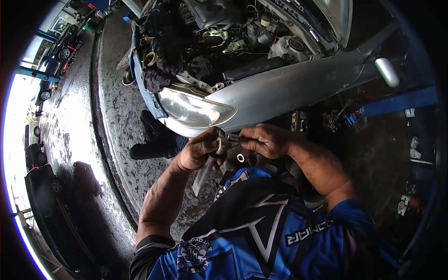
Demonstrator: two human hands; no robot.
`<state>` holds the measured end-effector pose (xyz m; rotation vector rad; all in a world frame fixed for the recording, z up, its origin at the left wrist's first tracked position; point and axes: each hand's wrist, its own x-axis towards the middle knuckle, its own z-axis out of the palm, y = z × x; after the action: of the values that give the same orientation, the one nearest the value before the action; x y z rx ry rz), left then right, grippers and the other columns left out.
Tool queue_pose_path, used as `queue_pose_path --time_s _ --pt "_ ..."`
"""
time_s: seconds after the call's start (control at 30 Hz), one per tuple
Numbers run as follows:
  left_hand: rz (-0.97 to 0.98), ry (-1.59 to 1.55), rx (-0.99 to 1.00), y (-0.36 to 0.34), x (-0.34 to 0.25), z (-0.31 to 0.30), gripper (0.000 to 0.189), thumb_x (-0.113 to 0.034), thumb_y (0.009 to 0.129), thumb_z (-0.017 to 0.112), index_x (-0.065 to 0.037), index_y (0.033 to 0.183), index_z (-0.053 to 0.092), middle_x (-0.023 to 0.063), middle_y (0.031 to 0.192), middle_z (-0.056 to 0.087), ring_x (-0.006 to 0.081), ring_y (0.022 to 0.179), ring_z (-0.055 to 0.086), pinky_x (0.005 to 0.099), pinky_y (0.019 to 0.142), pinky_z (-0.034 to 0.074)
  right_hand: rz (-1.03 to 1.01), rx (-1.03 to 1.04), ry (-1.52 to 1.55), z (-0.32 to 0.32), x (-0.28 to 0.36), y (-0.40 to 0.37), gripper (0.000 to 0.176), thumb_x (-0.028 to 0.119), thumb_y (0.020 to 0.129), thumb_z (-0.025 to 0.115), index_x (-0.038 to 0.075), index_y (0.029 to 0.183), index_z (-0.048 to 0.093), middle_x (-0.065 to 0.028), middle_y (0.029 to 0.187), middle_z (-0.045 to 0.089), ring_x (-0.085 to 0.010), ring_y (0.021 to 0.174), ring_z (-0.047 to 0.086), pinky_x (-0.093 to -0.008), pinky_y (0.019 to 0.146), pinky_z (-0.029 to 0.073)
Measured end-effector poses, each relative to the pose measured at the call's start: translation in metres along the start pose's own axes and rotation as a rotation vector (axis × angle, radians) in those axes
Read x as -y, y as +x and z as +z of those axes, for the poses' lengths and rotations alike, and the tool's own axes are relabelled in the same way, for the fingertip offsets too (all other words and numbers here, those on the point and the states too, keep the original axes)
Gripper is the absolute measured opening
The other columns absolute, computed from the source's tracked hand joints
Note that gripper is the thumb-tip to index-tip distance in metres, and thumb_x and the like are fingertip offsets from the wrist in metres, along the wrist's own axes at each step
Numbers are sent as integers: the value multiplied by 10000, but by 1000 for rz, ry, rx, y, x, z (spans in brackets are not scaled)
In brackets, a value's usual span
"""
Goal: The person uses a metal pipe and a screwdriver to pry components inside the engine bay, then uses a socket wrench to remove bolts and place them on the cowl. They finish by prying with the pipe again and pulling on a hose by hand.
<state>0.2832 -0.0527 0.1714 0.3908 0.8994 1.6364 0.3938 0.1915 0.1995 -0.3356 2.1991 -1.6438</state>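
Observation:
My left hand (pixel 201 150) is closed around a small round metal part (pixel 220 145) with a pale, ring-like edge, held in front of my chest. Facing it, my right hand (pixel 267 141) has its fingers pinched together at a short metal piece (pixel 233 138) that sits between the two hands. Most of that piece is hidden by the fingertips, and I cannot tell what kind it is. A pale ring (pixel 241 157) shows just below the hands. Under my left hand a grey flat strip (pixel 202 179) slants downward.
Right ahead stands a silver car with its headlight (pixel 196 109), fender (pixel 280 91) and exposed engine bay (pixel 252 37). A dark cloth (pixel 158 74) lies over its front edge. A blue lift arm (pixel 399 101) reaches in at right. Dark cars (pixel 51 210) line the left.

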Motion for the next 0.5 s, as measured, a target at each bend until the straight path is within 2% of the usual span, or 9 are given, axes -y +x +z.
queue_pose_path --time_s 0.03,0.1,0.23,0.3,0.43,0.5 --pt "1 -78 36 -2 0 -3 349 -295 929 612 -16 1121 524 107 853 587 198 680 629 274 485 492 -5 2 -3 0 -2 0 290 167 968 602 12 1214 618 -210 1033 671 -361 959 670 -423 821 515" --pt "15 -95 49 -4 0 -9 356 -288 930 612 -15 1139 517 103 852 584 201 678 628 278 481 493 -93 -10 -126 3 -6 1 248 186 985 588 11 1153 637 -177 944 689 -341 869 686 -403 767 524" --pt "-3 -114 87 -5 2 -11 358 -275 930 611 -17 1158 512 105 862 593 204 674 628 285 497 503 -90 42 -238 11 -1 9 212 197 994 583 9 1075 640 -148 865 695 -312 770 688 -376 699 521" --pt "0 -77 111 -8 -2 -11 369 -272 929 609 -14 1177 520 108 872 598 205 681 630 286 511 511 52 101 145 17 2 12 210 220 1004 575 17 1000 630 -120 783 692 -271 699 683 -358 641 508" --pt "2 19 99 -12 -17 -6 436 -267 928 597 6 1261 524 119 894 612 203 704 634 290 549 528 90 53 231 22 6 19 243 260 1017 562 28 1007 634 -125 798 700 -247 701 683 -356 646 511" --pt "2 -18 85 -20 -12 -16 482 -268 931 583 21 1310 512 134 929 624 206 722 634 302 554 534 -185 -91 -145 22 0 26 348 327 1054 496 5 981 608 -88 766 683 -182 652 641 -335 649 530"
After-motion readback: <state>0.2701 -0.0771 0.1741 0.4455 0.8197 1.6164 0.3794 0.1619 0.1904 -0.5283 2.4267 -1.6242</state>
